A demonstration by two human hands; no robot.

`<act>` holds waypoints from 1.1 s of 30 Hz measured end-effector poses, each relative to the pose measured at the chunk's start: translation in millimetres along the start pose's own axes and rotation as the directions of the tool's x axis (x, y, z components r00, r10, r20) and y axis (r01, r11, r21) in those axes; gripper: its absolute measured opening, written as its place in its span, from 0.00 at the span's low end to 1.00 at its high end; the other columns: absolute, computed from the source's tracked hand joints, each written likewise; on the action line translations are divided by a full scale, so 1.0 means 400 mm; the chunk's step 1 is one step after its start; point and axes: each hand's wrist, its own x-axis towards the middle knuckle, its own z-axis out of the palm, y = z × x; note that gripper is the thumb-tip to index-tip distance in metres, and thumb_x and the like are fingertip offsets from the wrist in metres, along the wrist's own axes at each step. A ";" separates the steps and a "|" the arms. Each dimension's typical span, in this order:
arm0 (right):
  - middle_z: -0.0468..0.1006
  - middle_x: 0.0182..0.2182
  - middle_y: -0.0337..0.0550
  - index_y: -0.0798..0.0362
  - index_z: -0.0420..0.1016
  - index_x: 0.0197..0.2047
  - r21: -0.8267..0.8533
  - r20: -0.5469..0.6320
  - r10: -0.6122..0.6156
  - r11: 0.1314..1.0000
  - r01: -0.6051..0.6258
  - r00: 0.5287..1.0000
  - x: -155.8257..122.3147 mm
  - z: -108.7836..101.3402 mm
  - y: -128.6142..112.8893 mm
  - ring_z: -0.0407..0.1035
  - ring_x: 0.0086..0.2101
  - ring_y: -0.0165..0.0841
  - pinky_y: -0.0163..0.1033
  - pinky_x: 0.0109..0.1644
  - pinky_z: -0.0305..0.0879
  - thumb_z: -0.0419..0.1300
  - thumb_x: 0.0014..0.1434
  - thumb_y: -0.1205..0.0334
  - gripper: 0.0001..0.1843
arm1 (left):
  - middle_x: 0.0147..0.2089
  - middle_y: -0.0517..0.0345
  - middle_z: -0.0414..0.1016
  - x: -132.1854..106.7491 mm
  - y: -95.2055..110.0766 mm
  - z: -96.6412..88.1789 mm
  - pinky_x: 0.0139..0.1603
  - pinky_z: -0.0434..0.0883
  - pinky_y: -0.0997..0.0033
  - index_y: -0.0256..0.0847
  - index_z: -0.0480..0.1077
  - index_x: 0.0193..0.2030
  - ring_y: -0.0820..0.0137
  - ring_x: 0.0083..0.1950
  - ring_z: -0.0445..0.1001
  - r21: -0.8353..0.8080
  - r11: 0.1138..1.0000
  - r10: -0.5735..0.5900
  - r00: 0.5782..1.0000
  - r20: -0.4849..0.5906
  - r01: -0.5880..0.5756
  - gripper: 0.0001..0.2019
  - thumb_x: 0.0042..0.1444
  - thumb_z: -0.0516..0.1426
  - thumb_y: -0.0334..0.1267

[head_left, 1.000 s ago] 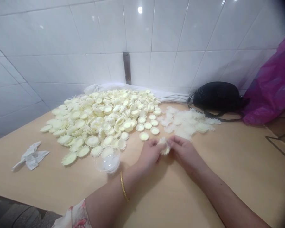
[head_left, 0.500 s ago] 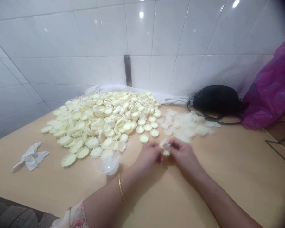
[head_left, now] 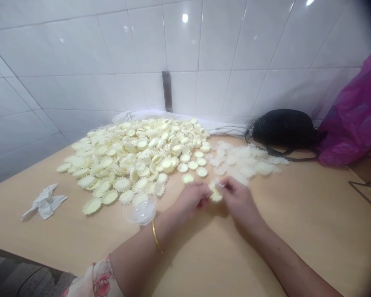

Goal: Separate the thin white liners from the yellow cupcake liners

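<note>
Cream scalloped piece (head_left: 216,195) pinched by right hand (head_left: 238,202) — left hand (head_left: 190,200) curled close beside, wrist (head_left: 162,227) now overlapping clear plastic cup (head_left: 141,211)

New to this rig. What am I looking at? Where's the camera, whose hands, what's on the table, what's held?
There's no machine here: one camera worn on a person's head looks down at their own bare hands. The left hand, wearing a gold bangle, and the right hand pinch a small cream piece between them. On the table lie a big pile of toothed cream discs, a paler pile, a clear plastic tub and crumpled tissue. Beyond sit a black bag and a purple plastic bag.
</note>
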 end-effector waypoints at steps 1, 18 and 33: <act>0.59 0.18 0.33 0.52 0.63 0.25 0.003 0.007 0.002 1.000 -0.002 1.000 0.001 0.000 0.002 0.53 0.21 0.28 0.34 0.24 0.51 0.54 0.52 0.53 0.12 | 0.13 0.67 0.52 -0.002 0.000 0.001 0.17 0.45 0.77 0.38 0.53 0.16 0.82 0.15 0.51 0.001 1.000 -0.001 1.000 -0.008 0.001 0.12 0.36 0.56 0.27; 0.64 0.24 0.40 0.51 0.58 0.23 -0.453 0.187 -0.381 0.785 0.424 0.905 0.001 -0.009 0.008 0.60 0.24 0.30 0.34 0.28 0.55 0.47 0.57 0.64 0.12 | 0.13 0.62 0.58 0.010 -0.022 -0.012 0.15 0.46 0.77 0.39 0.57 0.16 0.80 0.14 0.54 0.144 0.990 0.000 1.000 -0.006 0.001 0.08 0.39 0.55 0.32; 0.60 0.15 0.34 0.51 0.54 0.18 -0.283 -0.029 -0.167 0.947 0.153 0.985 0.006 -0.002 -0.002 0.53 0.20 0.28 0.34 0.23 0.50 0.51 0.54 0.57 0.16 | 0.14 0.60 0.60 0.001 -0.012 -0.001 0.17 0.48 0.76 0.38 0.59 0.16 0.79 0.15 0.55 0.023 0.999 -0.025 1.000 0.018 0.024 0.08 0.41 0.55 0.32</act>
